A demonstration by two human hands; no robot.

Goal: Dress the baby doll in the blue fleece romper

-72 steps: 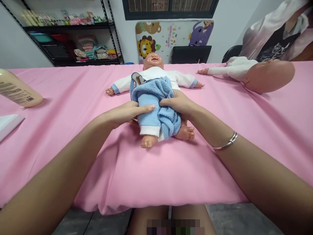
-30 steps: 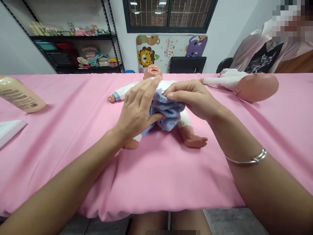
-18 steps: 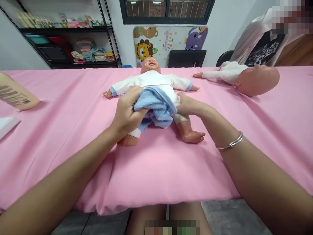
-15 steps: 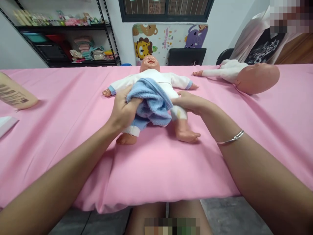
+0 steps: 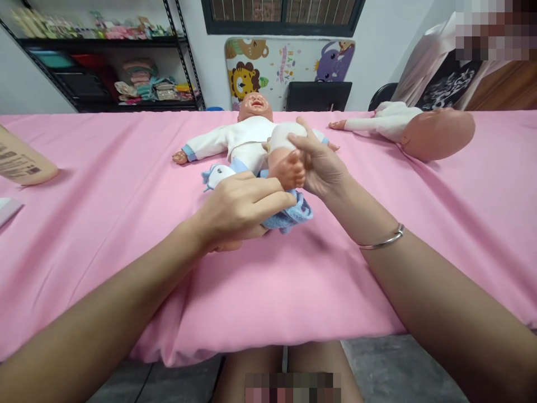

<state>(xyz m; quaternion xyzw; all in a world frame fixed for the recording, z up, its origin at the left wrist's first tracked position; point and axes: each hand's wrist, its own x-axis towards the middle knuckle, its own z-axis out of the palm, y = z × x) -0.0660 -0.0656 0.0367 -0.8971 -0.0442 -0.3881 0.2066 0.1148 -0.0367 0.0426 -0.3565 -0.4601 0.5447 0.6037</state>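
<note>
A baby doll (image 5: 247, 137) lies on its back on the pink-sheeted table (image 5: 293, 291), in a white top with blue cuffs. My right hand (image 5: 319, 162) grips its raised foot (image 5: 288, 170), lifting that leg up over its belly. My left hand (image 5: 241, 204) sits low over the doll's hips, fingers closed around a blue terry towel (image 5: 289, 215) whose end sticks out past them. Beside that hand lies a white-and-blue cloth piece (image 5: 218, 174). My left hand hides the doll's other leg.
A cream bottle (image 5: 25, 162) and a white booklet (image 5: 6, 210) lie at the left edge. A second doll (image 5: 436, 134) lies at the far right, near a seated person's torso (image 5: 448, 78). Behind the table stand a black shelf (image 5: 109, 67) and a cartoon-printed mat (image 5: 289, 73).
The towel has slid from the doll's body down toward me. My right hand has moved from the thigh to the foot and raised the leg, and the white-and-blue piece now shows.
</note>
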